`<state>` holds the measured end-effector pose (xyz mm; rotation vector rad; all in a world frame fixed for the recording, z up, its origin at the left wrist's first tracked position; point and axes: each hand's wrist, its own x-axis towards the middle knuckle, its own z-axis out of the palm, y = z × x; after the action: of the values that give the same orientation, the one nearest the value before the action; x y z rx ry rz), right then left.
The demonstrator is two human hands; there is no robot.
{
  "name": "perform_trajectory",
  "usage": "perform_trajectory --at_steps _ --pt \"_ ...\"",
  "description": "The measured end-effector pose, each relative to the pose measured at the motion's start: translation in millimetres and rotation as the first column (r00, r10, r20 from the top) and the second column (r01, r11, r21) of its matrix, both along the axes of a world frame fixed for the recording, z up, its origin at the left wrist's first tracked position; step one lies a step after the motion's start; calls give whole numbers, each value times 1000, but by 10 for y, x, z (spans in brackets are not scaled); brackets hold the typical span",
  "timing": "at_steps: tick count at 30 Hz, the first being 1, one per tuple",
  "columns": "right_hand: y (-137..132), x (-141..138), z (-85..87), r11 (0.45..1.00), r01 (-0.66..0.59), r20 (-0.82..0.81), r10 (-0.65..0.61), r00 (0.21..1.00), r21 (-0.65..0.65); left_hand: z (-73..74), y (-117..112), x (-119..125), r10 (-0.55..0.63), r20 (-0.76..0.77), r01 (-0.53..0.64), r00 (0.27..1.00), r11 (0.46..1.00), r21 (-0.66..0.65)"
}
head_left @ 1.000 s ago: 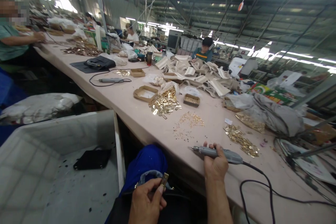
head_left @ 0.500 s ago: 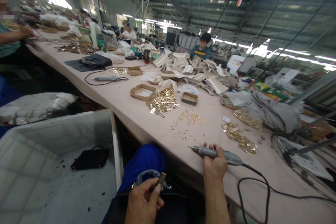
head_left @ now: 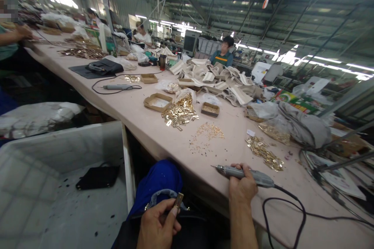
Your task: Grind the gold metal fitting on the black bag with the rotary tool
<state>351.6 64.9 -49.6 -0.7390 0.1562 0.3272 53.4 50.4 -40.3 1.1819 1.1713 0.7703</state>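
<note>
My right hand is closed round a grey corded electric screwdriver that lies level over the long pale worktable, its tip pointing left. My left hand is low over my lap, pinching a small gold metal fitting on a dark bag strap. Blue cloth lies just above that hand. Gold fittings and small gold screws lie scattered on the table beyond the tool.
A larger heap of gold fittings, small cardboard trays and a second screwdriver lie farther along. Beige bag parts pile up at the back. A white bin holding a black pouch stands at my left. Other people work around the table.
The view has drifted slightly left. My right hand with the screwdriver has sunk a little toward the table edge. My left hand keeps its pinch on the fitting.
</note>
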Motion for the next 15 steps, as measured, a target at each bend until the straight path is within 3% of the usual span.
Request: perform_trajectory --at_steps 6,9,15 --pt "49 116 -6 1000 10 15 -11 1000 18 26 2 13 -7 -12 7 1000 1000 2" --pt "86 165 -13 999 50 24 -50 998 0 -22 1 15 9 -12 -9 1000 1000 7" --pt "51 224 -33 1000 0 3 0 1000 16 -105 4 5 18 -22 -17 1000 1000 9"
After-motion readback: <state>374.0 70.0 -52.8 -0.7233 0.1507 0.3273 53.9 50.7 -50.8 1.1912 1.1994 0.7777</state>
